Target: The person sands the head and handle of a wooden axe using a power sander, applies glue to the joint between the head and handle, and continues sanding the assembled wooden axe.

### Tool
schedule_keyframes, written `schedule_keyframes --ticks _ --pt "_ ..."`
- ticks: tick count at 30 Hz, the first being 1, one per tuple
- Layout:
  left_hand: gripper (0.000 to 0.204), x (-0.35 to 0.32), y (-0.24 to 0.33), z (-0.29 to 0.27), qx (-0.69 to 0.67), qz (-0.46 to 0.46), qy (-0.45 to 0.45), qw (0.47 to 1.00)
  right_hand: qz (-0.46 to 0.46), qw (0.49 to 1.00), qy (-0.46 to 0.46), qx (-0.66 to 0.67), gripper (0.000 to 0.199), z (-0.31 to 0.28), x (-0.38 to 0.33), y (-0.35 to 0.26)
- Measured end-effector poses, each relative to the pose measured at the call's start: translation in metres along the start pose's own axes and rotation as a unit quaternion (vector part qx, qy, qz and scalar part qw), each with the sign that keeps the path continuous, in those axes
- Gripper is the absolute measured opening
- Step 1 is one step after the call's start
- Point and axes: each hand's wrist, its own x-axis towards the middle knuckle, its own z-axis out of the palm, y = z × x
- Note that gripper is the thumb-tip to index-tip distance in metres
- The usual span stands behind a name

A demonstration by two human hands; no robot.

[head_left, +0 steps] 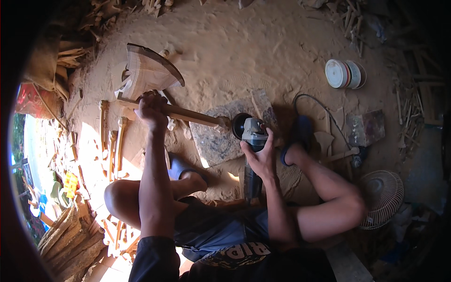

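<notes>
My left hand [152,109] is closed round the shaft of a wooden axe [192,115], just below its broad curved head [149,70]. The shaft slants down to the right, and its knobbed end meets the dark round disc [239,126] of an angle grinder [254,134]; whether they touch I cannot tell. My right hand [261,157] grips the grinder's body, with its long dark rear part pointing back toward my lap. Beneath the shaft end lies a flat grey stone slab [211,146] on the sandy ground.
Several wooden pieces [112,148] lie left of my leg. A white bucket [339,74] lies on its side at far right. A block [366,128], a dark cable [324,107] and a fan [383,199] are to the right. Wood scraps [354,19] line the edges.
</notes>
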Motion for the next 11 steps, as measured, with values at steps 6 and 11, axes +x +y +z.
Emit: schedule_keyframes --ticks 6,11 --pt "0.021 -0.017 0.005 0.021 -0.001 -0.029 -0.082 0.996 0.022 0.998 -0.052 -0.009 0.097 -0.006 0.006 -0.012" --pt "0.011 -0.013 0.005 0.017 0.010 -0.043 -0.078 0.996 0.011 0.997 -0.073 -0.025 0.095 -0.003 0.005 -0.013"
